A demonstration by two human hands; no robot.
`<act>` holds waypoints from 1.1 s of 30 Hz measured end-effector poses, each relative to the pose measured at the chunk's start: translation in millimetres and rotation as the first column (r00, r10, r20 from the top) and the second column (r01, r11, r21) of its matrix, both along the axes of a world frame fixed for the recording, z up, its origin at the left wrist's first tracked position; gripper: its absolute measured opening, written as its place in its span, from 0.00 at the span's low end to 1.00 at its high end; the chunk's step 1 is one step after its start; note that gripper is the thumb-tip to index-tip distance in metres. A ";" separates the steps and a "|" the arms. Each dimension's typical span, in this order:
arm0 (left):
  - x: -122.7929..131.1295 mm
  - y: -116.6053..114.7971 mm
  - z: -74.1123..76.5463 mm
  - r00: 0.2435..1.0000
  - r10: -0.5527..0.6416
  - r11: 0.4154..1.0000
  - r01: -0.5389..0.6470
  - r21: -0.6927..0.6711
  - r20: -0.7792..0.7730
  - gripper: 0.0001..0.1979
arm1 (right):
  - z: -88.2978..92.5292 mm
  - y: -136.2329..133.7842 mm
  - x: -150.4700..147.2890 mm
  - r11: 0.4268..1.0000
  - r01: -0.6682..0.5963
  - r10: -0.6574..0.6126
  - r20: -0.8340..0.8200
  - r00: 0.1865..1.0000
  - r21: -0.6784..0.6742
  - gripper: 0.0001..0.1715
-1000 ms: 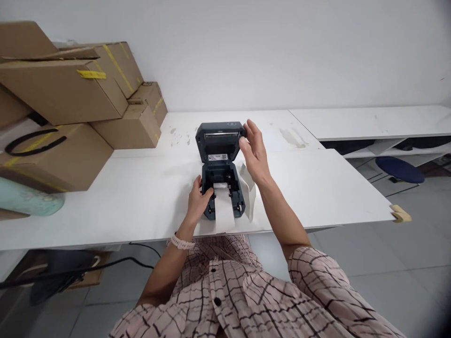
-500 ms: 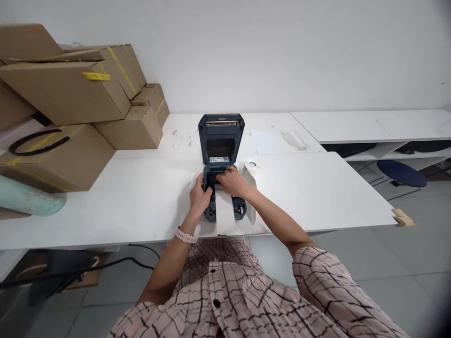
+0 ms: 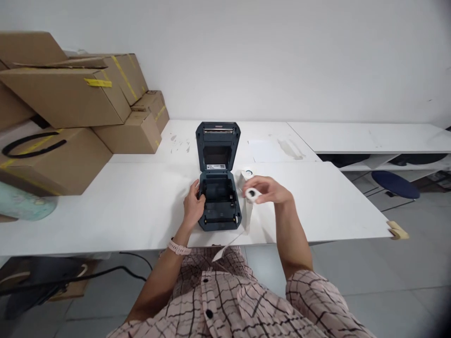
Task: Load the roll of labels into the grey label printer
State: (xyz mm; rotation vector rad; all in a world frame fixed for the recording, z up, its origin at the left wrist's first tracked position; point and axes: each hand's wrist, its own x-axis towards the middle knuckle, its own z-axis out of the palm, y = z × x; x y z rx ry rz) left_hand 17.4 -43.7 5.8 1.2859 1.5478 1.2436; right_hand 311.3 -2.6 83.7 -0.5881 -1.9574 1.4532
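A dark label printer (image 3: 219, 210) lies on the white table with its lid (image 3: 218, 141) raised and its inner bay bare of paper. My left hand (image 3: 193, 205) grips the printer's left side wall, thumb over the rim. Right of the printer, my right hand (image 3: 273, 189) holds a small roll of label paper (image 3: 251, 193) with its core facing me. From this roll a loose paper strip (image 3: 225, 249) trails down past the table's front edge. Just behind it, a second white roll (image 3: 246, 175) stands on the table, partly hidden by my fingers.
Cardboard boxes (image 3: 66, 98) with yellow tape are stacked at the left, a black loop (image 3: 33, 143) on one. A mint-green cylinder (image 3: 28, 204) lies in front of them. A white sheet (image 3: 264, 151) is behind the rolls. Beyond the table's right edge stands a blue stool (image 3: 395, 184).
My right hand has lifted the paper roll out of the printer's bay and carried it right, the strip following. My left hand stays at the printer's left side.
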 end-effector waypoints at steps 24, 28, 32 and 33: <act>-5.5 6.4 -18.3 0.998 -0.009 0.997 0.013 0.070 -0.064 0.34 | -69.8 46.9 86.6 0.880 0.470 -0.442 0.252 0.861 -0.062 0.51; -3.8 7.3 -19.4 0.999 -0.004 0.997 0.008 0.080 -0.046 0.34 | -57.3 85.3 54.0 0.898 0.436 -0.389 0.355 0.850 -0.063 0.55; -1.0 4.6 -12.8 0.997 0.003 0.999 0.000 0.044 -0.073 0.34 | -63.8 99.9 30.8 0.889 0.453 -0.396 0.387 0.833 -0.065 0.41; -0.4 3.4 -10.2 0.996 0.007 1.000 -0.004 0.029 -0.091 0.34 | -65.0 99.2 28.9 0.881 0.469 -0.415 0.380 0.826 -0.058 0.39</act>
